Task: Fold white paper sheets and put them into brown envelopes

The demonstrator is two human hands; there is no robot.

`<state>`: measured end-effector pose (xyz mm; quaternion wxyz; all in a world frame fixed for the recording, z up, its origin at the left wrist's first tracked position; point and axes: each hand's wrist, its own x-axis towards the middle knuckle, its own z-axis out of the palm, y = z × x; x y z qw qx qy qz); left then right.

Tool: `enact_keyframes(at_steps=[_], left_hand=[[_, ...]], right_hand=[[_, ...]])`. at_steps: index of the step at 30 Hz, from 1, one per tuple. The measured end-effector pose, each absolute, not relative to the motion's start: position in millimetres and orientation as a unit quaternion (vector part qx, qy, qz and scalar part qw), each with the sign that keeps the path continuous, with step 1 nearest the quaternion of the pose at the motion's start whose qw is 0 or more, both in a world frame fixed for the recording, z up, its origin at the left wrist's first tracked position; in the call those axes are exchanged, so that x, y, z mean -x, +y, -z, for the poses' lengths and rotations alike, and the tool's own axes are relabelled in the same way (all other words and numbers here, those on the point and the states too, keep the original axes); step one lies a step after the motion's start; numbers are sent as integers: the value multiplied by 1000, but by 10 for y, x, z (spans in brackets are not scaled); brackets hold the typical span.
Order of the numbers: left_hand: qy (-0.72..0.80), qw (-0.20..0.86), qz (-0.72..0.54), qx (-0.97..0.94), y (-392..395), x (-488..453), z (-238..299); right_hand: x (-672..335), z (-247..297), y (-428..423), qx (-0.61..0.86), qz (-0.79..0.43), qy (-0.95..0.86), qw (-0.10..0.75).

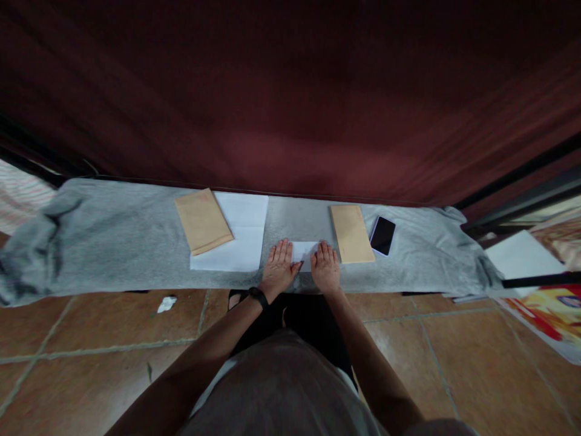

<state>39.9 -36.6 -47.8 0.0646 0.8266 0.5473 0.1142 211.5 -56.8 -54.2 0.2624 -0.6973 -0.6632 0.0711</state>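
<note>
A small folded white paper [303, 251] lies on a grey cloth [113, 242] that covers a low surface. My left hand [279, 266] rests flat on the paper's left edge, fingers stretched out. My right hand [325, 264] lies flat on its right edge, fingers stretched out as well. A black watch sits on my left wrist. Just right of my right hand lies a brown envelope [351, 233], and beside that a black phone [382, 235]. To the left, another brown envelope [203, 220] lies on a stack of white sheets [240, 236].
A dark red curtain [290, 103] hangs right behind the cloth. The floor is brown tile, with a crumpled white scrap [166, 304] on it. At the right edge are a white sheet [521, 254] and a colourful printed board [551, 312].
</note>
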Motion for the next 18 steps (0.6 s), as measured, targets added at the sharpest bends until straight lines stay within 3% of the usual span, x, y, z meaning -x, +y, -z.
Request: enact_keyframes(at_steps=[7, 18], left_hand=[[543, 72, -87, -832, -345, -403, 503], [536, 67, -105, -835, -353, -390, 463]], right_hand=[[-1815, 472, -468, 613, -129, -746, 226], [-1964, 568, -514, 640, -70, -738, 203]])
